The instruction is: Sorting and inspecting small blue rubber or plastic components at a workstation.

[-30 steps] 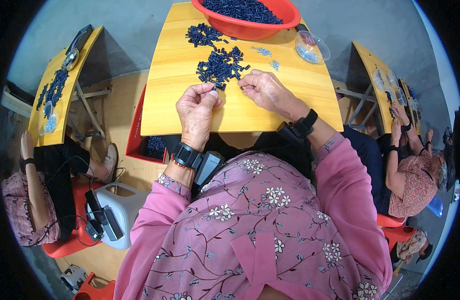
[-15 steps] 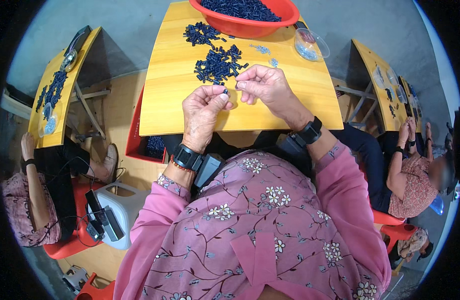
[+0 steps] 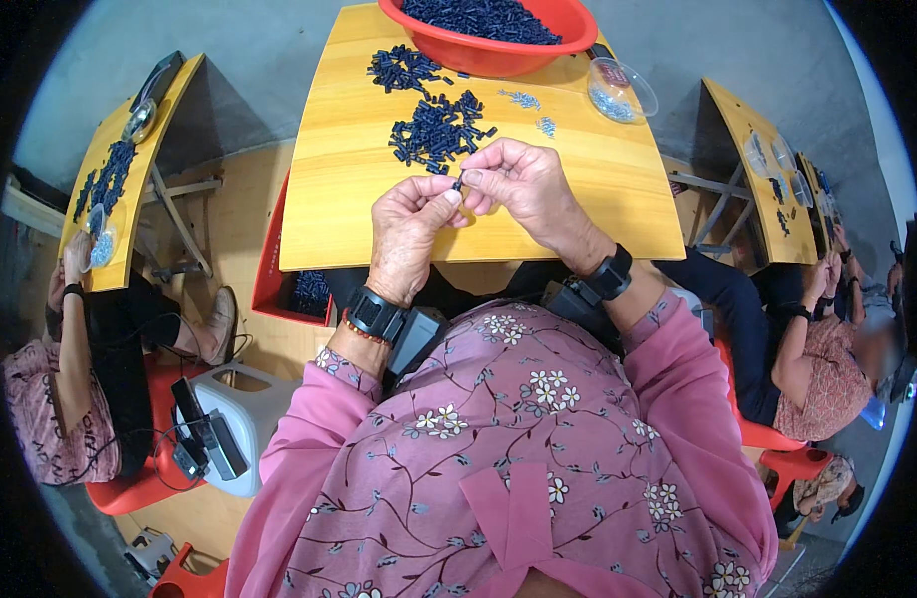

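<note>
My left hand (image 3: 406,227) pinches a small dark blue cylinder-shaped piece (image 3: 458,184) between thumb and finger, above the near part of the wooden table. Against its upper end meet the closed thumb and forefinger of my right hand (image 3: 528,191); whatever tiny part they grip is hidden. Just beyond my hands lies a loose pile of the same dark pieces (image 3: 438,130), with a second pile (image 3: 403,68) behind it. To the right of the piles are small silvery parts (image 3: 521,99), scattered in two little groups.
A red basin (image 3: 478,58) full of dark pieces stands at the table's far edge. Right of it is a clear tub (image 3: 615,108) of silvery parts. A red crate (image 3: 269,284) sits below the table's left side. Other people work at tables on both sides.
My right hand has moved slightly left and down, bringing its fingertips against the dark piece in my left hand. The person at left has raised their hands to the table edge.
</note>
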A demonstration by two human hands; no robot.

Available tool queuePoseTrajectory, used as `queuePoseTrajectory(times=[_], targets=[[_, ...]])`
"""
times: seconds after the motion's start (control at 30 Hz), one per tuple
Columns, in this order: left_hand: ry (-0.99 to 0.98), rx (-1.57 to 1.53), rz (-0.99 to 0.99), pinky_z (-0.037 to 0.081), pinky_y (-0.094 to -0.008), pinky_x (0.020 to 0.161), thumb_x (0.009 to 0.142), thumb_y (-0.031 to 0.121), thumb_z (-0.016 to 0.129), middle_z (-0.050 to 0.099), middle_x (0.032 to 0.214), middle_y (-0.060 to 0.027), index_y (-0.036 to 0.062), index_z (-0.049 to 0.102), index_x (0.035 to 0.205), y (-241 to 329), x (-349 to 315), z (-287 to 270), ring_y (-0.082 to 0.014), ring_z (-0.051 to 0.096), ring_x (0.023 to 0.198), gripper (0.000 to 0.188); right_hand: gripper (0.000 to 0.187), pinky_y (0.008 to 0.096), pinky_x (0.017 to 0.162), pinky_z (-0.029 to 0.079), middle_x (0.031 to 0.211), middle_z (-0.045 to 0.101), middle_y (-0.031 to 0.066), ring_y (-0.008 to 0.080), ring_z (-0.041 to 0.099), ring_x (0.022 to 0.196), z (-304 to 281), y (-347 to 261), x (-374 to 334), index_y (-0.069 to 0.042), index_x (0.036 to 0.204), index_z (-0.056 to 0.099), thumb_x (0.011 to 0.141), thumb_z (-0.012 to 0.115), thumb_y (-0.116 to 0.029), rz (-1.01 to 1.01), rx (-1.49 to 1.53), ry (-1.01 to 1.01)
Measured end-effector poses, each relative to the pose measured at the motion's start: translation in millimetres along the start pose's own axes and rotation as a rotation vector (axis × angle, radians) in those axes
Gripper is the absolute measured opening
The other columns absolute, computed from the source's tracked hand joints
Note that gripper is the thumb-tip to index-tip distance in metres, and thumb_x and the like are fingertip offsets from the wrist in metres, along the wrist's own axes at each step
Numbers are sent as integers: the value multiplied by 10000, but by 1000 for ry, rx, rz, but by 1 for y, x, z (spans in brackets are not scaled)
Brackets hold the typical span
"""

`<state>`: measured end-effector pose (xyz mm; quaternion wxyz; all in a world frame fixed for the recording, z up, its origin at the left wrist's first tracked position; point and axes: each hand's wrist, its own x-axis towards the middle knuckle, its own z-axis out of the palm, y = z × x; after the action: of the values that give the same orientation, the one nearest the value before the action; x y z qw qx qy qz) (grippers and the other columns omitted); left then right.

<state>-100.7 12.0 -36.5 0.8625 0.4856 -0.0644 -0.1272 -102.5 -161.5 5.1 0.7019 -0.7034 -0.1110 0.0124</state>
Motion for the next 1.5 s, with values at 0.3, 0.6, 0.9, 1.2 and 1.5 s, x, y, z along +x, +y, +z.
queuePoseTrajectory(times=[0.3,0.6,0.9,1.2,1.5], targets=[[-6,32,-12,552,-260,671,873,4,664,681,875,-103,-37,631,989,2,0,1,-151,646,704,128,104,223,591,541,784,676,68,93,644,650,1,-4,-1,48,953,638,888,648,-32,-22,-82,12],[2,62,15,540,-251,647,877,28,665,686,844,-109,-45,642,960,4,-2,5,-145,653,700,113,85,217,635,538,801,662,63,92,645,696,8,-13,-6,42,971,619,919,612,-24,-58,-225,27],[-22,55,10,552,-253,681,891,26,654,677,885,-95,-40,622,1010,4,-2,4,-141,645,715,141,86,228,583,543,757,672,67,93,650,645,6,-3,-5,46,925,623,900,622,-36,-94,-163,56],[-38,60,45,555,-264,680,885,13,656,677,881,-93,-32,627,1003,3,-2,4,-143,647,713,130,68,224,615,544,782,664,69,96,649,681,8,-6,-7,39,948,604,917,602,-22,-77,-212,52],[-15,136,50,547,-260,681,886,6,649,676,874,-88,-34,624,991,1,-3,8,-141,643,718,115,66,227,637,550,803,661,71,106,662,713,4,-6,-9,40,965,597,932,583,-16,-57,-266,14]])
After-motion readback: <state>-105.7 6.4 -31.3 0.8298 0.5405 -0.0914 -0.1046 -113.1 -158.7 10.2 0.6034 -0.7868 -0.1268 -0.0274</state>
